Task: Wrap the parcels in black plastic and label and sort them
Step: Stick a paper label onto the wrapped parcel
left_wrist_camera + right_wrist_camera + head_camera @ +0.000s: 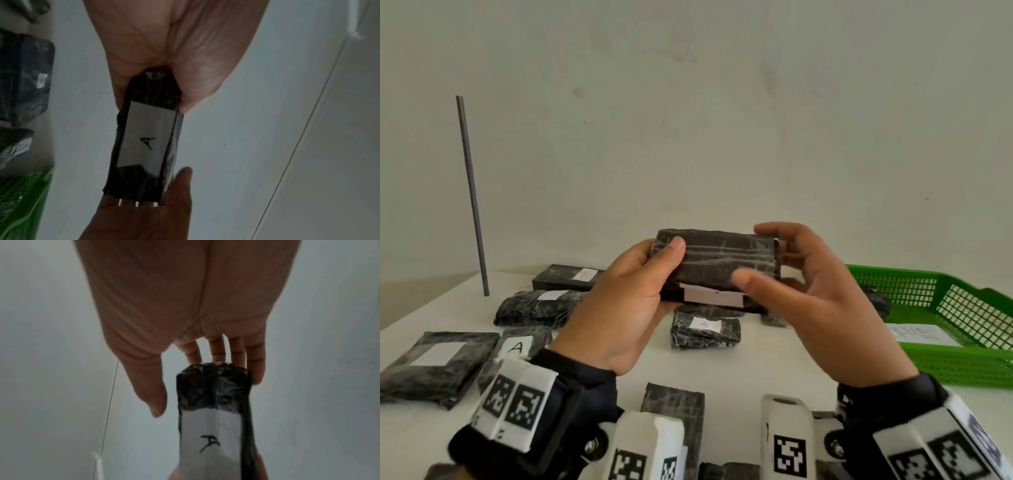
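A person's left hand (626, 301) grips one end of a black-wrapped parcel (717, 265) held in the air above the middle of a white table (756, 363), thumb across its upper face and fingers curled beneath. The right hand (822, 305) is at the parcel's other end, fingers extended behind it and thumb stretched loosely in front; the right wrist view shows the fingertips (258, 374) touching the wrapped end while the thumb stands clear of it. A white label (145, 138) marked "A" runs along the parcel's underside, facing down and toward the person.

At the table's right edge sits a green mesh basket (962, 363). Inside it lie a sheet of white paper (921, 334) with writing too blurred to read and, at its far end, a dark wrapped bundle (878, 301), largely hidden by the right hand.

More wrapped parcels lie on the table: a small one labelled "A" (705, 330) directly below the held parcel, another with an "A" label (517, 346) by the left wrist, a flat one with a blank label (436, 363) at the left edge, and two (566, 277) toward the far side. An unlabelled one (674, 411) lies near the front edge between the wrists. A thin grey rod (472, 195) stands upright at the far-left corner.
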Action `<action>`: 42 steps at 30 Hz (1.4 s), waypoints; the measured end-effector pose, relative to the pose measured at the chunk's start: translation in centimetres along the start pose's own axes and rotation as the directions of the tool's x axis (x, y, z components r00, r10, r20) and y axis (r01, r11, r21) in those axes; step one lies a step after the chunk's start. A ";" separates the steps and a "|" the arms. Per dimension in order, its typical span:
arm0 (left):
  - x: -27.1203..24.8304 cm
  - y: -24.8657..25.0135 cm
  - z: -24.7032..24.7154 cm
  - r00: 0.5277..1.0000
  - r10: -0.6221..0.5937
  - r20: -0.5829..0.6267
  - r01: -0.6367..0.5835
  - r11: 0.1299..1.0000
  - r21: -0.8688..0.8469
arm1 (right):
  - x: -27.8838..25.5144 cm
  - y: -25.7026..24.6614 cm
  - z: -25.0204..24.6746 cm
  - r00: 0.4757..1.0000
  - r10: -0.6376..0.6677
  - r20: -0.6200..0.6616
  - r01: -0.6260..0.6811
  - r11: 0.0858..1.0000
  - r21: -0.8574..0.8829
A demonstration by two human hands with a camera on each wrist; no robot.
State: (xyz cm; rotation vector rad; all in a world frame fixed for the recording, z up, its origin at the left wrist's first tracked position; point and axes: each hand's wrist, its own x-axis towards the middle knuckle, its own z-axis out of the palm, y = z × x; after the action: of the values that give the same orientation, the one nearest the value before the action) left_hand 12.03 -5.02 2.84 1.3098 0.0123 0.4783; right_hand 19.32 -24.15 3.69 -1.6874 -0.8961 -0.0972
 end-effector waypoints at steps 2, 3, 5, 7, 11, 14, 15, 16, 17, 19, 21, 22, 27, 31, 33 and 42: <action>-0.1 0.0 0.2 0.999 -0.002 0.039 0.005 0.998 -0.070 | -0.1 -0.3 0.0 0.998 0.003 0.055 -0.012 0.985 0.172; 0.0 -0.1 0.1 0.999 -0.007 0.041 0.011 0.996 -0.085 | -0.2 -0.4 0.0 0.994 0.000 0.109 -0.024 0.975 0.219; -0.1 -0.4 0.1 1.000 -0.006 0.020 0.006 1.000 -0.006 | -0.3 -0.8 0.1 0.987 -0.007 0.158 -0.031 0.972 0.234; -0.2 -0.7 0.3 0.999 0.044 -0.023 -0.037 0.971 0.238 | -0.3 -0.7 0.6 0.991 -0.034 0.130 -0.001 0.966 0.258; -0.5 -0.3 0.5 0.997 0.082 0.002 -0.079 0.948 0.308 | 0.2 -0.7 1.9 0.997 -0.072 -0.011 0.072 0.938 0.340; -0.9 0.1 0.2 0.985 0.032 0.167 -0.074 0.966 0.248 | 0.0 -1.0 2.4 0.998 -0.069 0.003 0.062 0.911 0.407; -1.1 0.2 0.1 0.983 0.026 0.180 -0.068 0.970 0.235 | -0.3 -1.0 2.5 0.994 -0.080 0.071 0.047 0.921 0.388; -1.2 0.3 0.2 0.983 0.020 0.182 -0.061 0.973 0.224 | -0.3 -1.4 2.7 0.987 -0.074 0.145 0.016 0.931 0.366; -1.2 0.4 0.2 0.984 0.015 0.179 -0.054 0.975 0.216 | -0.2 -1.4 2.8 0.976 -0.055 0.210 -0.023 0.935 0.355; -1.3 0.6 0.3 0.980 0.017 0.197 -0.054 0.981 0.185 | 0.2 -1.5 2.8 0.958 -0.003 0.286 -0.115 0.912 0.393; -1.5 0.9 0.4 0.968 0.026 0.251 -0.075 0.980 0.186 | 0.4 -1.3 2.8 0.953 -0.052 0.300 -0.068 0.924 0.377; -1.6 1.0 0.4 0.960 0.030 0.279 -0.085 0.979 0.188 | 0.3 -1.1 2.7 0.951 -0.078 0.299 -0.038 0.932 0.361; -1.5 0.5 0.2 0.955 0.001 0.298 -0.061 0.980 0.192 | -0.4 -0.6 1.9 0.962 -0.128 0.239 0.039 0.937 0.346; -1.3 0.1 0.1 0.975 -0.019 0.220 -0.029 0.977 0.212 | -0.2 -0.8 2.1 0.967 -0.116 0.228 0.027 0.932 0.362; -1.2 -0.2 -0.1 0.978 -0.029 0.208 -0.013 0.980 0.197 | -0.2 -0.8 2.2 0.973 -0.115 0.202 0.030 0.924 0.380; -1.0 0.0 -0.1 0.933 -0.014 0.359 -0.052 0.983 0.176 | -0.2 -0.9 2.0 0.980 -0.116 0.161 0.046 0.922 0.385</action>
State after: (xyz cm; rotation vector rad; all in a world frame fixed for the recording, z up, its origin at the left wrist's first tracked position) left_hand 11.05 -5.26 2.51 1.5648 -0.2676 0.2515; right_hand 17.86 -22.46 3.64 -1.3089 -1.0473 0.1689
